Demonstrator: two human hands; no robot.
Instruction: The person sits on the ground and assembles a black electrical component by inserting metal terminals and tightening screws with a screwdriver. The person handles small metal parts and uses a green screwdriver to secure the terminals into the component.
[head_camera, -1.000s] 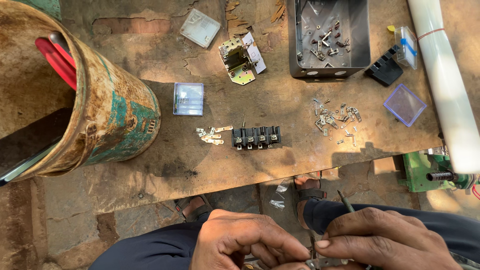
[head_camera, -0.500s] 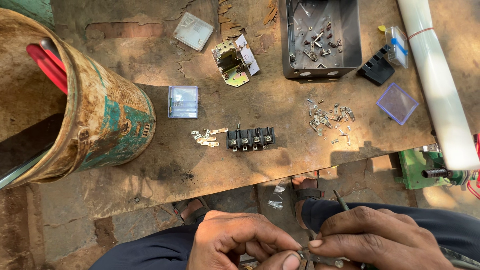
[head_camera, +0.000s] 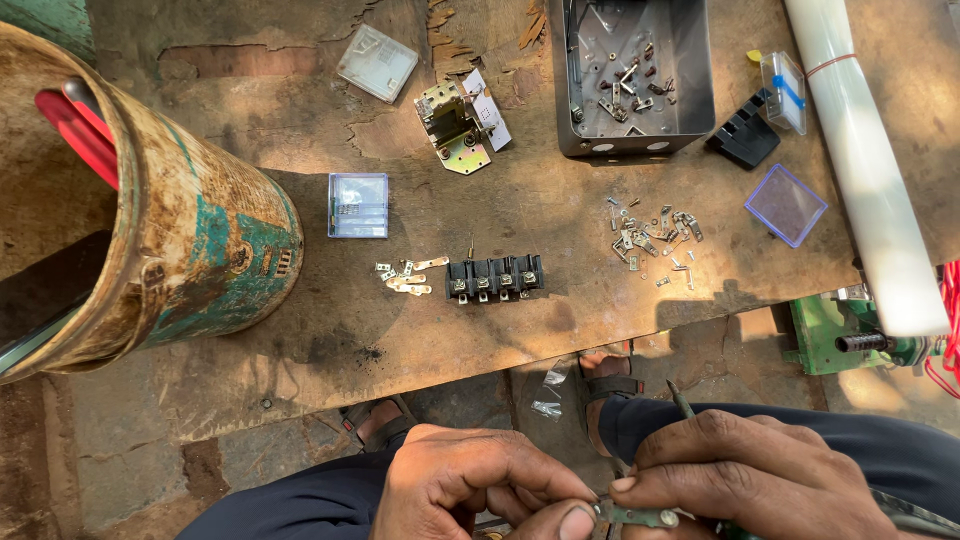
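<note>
Metal strip (head_camera: 640, 516) pinched between left hand (head_camera: 480, 485) fingers and right hand (head_camera: 750, 475) fingers, above lap.

Both hands are down at the lap: left hand (head_camera: 480, 485) and right hand (head_camera: 745, 475) pinch a small metal strip (head_camera: 640, 516) between fingertips. Up on the worn wooden board (head_camera: 420, 340) sit a black terminal block (head_camera: 494, 277), loose metal bits (head_camera: 655, 232), a grey metal box (head_camera: 636, 75) and a rusty can (head_camera: 190, 240).

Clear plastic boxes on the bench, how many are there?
4: a whitish box at top, a clear box beside the drum, a blue-marked box by the white tube, a purple lid below it.
</note>
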